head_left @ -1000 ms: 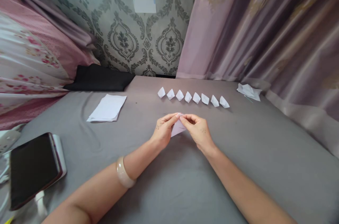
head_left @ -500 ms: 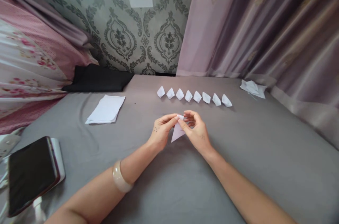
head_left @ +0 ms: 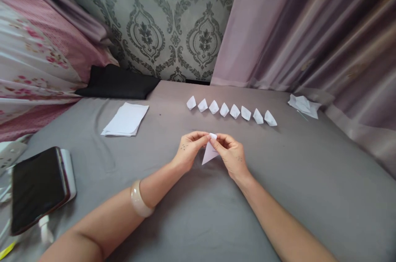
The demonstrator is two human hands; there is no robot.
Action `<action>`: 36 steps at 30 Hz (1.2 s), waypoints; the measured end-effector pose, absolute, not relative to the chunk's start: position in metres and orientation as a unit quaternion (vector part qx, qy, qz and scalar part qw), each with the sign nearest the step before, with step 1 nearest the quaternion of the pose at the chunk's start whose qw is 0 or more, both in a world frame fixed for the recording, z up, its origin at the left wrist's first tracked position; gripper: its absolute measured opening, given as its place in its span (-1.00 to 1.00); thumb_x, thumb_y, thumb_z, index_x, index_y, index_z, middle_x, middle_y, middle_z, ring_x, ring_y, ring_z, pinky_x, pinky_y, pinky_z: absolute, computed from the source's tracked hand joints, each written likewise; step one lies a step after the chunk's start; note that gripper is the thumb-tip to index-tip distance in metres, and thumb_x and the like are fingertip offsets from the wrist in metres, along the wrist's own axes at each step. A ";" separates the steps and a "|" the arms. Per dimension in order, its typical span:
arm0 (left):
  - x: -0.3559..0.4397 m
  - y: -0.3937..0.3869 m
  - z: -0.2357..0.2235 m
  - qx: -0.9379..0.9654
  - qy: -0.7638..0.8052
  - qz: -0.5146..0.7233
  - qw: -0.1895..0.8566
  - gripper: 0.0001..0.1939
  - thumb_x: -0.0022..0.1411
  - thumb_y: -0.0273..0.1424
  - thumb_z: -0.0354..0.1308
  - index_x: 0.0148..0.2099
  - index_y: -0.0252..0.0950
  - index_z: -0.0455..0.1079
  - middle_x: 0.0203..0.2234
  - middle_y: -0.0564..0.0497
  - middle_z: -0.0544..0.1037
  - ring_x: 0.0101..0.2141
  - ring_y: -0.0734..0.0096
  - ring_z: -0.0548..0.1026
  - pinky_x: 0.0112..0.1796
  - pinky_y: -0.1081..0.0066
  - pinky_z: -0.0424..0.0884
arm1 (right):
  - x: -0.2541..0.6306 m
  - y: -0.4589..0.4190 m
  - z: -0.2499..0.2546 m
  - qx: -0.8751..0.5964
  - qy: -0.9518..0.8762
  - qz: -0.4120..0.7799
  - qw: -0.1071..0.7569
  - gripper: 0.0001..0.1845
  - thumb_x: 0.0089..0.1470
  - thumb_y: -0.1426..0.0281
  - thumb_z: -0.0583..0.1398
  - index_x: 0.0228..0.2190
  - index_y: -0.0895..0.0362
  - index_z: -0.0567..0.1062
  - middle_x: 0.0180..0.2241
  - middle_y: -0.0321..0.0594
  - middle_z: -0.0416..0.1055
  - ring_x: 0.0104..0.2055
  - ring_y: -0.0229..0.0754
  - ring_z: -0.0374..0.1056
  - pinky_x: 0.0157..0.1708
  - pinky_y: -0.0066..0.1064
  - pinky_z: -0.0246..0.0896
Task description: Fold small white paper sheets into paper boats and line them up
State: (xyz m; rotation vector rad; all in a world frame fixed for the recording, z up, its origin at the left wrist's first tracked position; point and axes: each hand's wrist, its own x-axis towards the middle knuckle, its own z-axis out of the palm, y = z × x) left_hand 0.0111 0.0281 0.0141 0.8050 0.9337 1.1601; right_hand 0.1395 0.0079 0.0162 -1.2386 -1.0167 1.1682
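Both forearms reach forward over the grey bed sheet point(head_left: 297, 179) and angle inward, so the hands meet in the middle with the wrists low and the knuckles raised. The left hand point(head_left: 189, 151), with a pale cream bangle point(head_left: 138, 199) on its forearm, pinches the top of a small white folded paper triangle point(head_left: 209, 154) between thumb and forefinger, its other fingers curled under. The right hand point(head_left: 231, 155) mirrors it: thumb and forefinger nipped narrow on the same top edge, fingertip to fingertip with the left. The paper hangs below the fingers, its point aimed down toward the sheet between the two palms.

Just beyond the fingertips lies a row of eight small white folded paper pieces point(head_left: 231, 111). Farther left of the left hand sits a flat stack of white paper sheets point(head_left: 126, 119), and well back beside the left elbow a black phone point(head_left: 37, 190). Far right of the right hand lies a heap of crumpled white paper scraps point(head_left: 303, 105).
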 end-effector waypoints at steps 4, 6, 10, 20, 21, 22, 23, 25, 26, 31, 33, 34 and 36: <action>0.010 0.028 0.014 0.361 0.417 0.510 0.660 -0.85 -0.07 -0.35 0.34 -0.44 -0.33 0.53 -0.54 0.02 0.53 -0.50 0.51 0.39 -0.37 0.45 0.28 | 0.140 0.008 0.013 -0.526 -0.464 0.452 0.551 -0.83 -0.05 0.24 0.30 -0.39 0.06 0.56 -0.42 -0.28 0.50 -0.39 -0.23 0.37 -0.34 -0.39 0.27; 0.010 0.028 0.014 0.360 0.421 0.510 0.658 -0.85 -0.08 -0.35 0.34 -0.46 -0.34 0.52 -0.57 0.04 0.51 -0.53 0.53 0.37 -0.39 0.45 0.28 | 0.140 0.007 0.012 -0.531 -0.484 0.428 0.548 -0.83 -0.03 0.24 0.28 -0.39 0.06 0.56 -0.40 -0.27 0.50 -0.38 -0.22 0.37 -0.34 -0.39 0.27; 0.009 0.029 0.015 0.366 0.423 0.508 0.655 -0.85 -0.08 -0.36 0.32 -0.46 -0.35 0.50 -0.57 0.05 0.50 -0.53 0.53 0.38 -0.41 0.46 0.29 | 0.139 0.007 0.012 -0.529 -0.539 0.356 0.551 -0.86 0.00 0.28 0.27 -0.39 0.08 0.56 -0.38 -0.26 0.47 -0.37 -0.24 0.36 -0.34 -0.41 0.27; 0.008 0.030 0.016 0.371 0.430 0.511 0.645 -0.89 -0.09 -0.40 0.29 -0.49 -0.35 0.47 -0.60 0.07 0.48 -0.54 0.56 0.36 -0.41 0.50 0.30 | 0.137 0.002 0.012 -0.497 -0.651 0.185 0.543 -0.86 0.08 0.48 0.20 -0.32 0.08 0.57 -0.37 -0.26 0.43 -0.33 -0.27 0.35 -0.31 -0.41 0.29; 0.008 0.030 0.016 0.369 0.431 0.511 0.646 -0.89 -0.09 -0.41 0.29 -0.49 -0.35 0.47 -0.60 0.07 0.48 -0.54 0.57 0.36 -0.41 0.50 0.31 | 0.137 0.001 0.011 -0.497 -0.662 0.164 0.537 -0.85 0.08 0.49 0.20 -0.30 0.08 0.57 -0.36 -0.25 0.42 -0.32 -0.26 0.35 -0.29 -0.39 0.29; 0.008 0.030 0.016 0.368 0.431 0.510 0.647 -0.90 -0.10 -0.41 0.29 -0.49 -0.35 0.47 -0.60 0.07 0.48 -0.54 0.57 0.36 -0.41 0.50 0.31 | 0.137 0.001 0.010 -0.497 -0.672 0.143 0.530 -0.83 0.09 0.50 0.19 -0.28 0.09 0.56 -0.35 -0.24 0.42 -0.29 -0.24 0.34 -0.26 -0.37 0.30; 0.008 0.030 0.016 0.367 0.431 0.510 0.648 -0.90 -0.10 -0.41 0.29 -0.49 -0.35 0.48 -0.60 0.08 0.48 -0.54 0.57 0.36 -0.40 0.50 0.31 | 0.137 0.000 0.009 -0.497 -0.683 0.120 0.522 -0.81 0.10 0.51 0.18 -0.26 0.09 0.56 -0.34 -0.23 0.42 -0.28 -0.23 0.34 -0.24 -0.36 0.30; 0.007 0.030 0.015 0.368 0.427 0.509 0.650 -0.90 -0.10 -0.41 0.29 -0.48 -0.35 0.49 -0.60 0.08 0.48 -0.54 0.56 0.36 -0.40 0.49 0.31 | 0.137 -0.001 0.008 -0.497 -0.702 0.075 0.505 -0.78 0.10 0.53 0.16 -0.23 0.09 0.56 -0.33 -0.21 0.42 -0.26 -0.21 0.32 -0.20 -0.33 0.30; 0.007 0.030 0.015 0.368 0.426 0.509 0.651 -0.89 -0.10 -0.40 0.29 -0.48 -0.35 0.49 -0.60 0.07 0.48 -0.54 0.56 0.36 -0.40 0.49 0.31 | 0.137 -0.002 0.007 -0.497 -0.710 0.054 0.496 -0.76 0.11 0.54 0.16 -0.22 0.09 0.55 -0.33 -0.20 0.42 -0.25 -0.21 0.31 -0.19 -0.33 0.29; 0.006 0.031 0.016 0.374 0.415 0.504 0.659 -0.88 -0.09 -0.39 0.30 -0.46 -0.36 0.50 -0.57 0.05 0.50 -0.51 0.54 0.37 -0.38 0.48 0.31 | 0.137 -0.004 0.006 -0.495 -0.740 -0.026 0.455 -0.69 0.12 0.59 0.12 -0.14 0.11 0.53 -0.32 -0.17 0.43 -0.25 -0.19 0.27 -0.18 -0.31 0.29; 0.006 0.032 0.016 0.382 0.407 0.499 0.663 -0.87 -0.07 -0.39 0.30 -0.45 -0.36 0.50 -0.56 0.03 0.50 -0.50 0.54 0.38 -0.37 0.48 0.31 | 0.137 -0.004 0.006 -0.495 -0.749 -0.048 0.438 -0.67 0.13 0.60 0.10 -0.12 0.12 0.52 -0.31 -0.16 0.42 -0.25 -0.18 0.26 -0.17 -0.30 0.29; 0.005 0.032 0.016 0.387 0.403 0.495 0.665 -0.87 -0.05 -0.38 0.29 -0.44 -0.37 0.50 -0.55 0.03 0.50 -0.50 0.53 0.38 -0.37 0.47 0.30 | 0.138 -0.005 0.006 -0.495 -0.754 -0.056 0.428 -0.67 0.13 0.60 0.10 -0.11 0.13 0.51 -0.31 -0.15 0.42 -0.24 -0.17 0.26 -0.17 -0.30 0.29; 0.005 0.032 0.016 0.395 0.396 0.489 0.669 -0.86 -0.04 -0.38 0.29 -0.43 -0.37 0.51 -0.54 0.02 0.50 -0.49 0.53 0.37 -0.35 0.47 0.30 | 0.138 -0.005 0.006 -0.495 -0.762 -0.071 0.411 -0.65 0.13 0.61 0.08 -0.09 0.16 0.50 -0.30 -0.13 0.42 -0.23 -0.16 0.25 -0.17 -0.30 0.29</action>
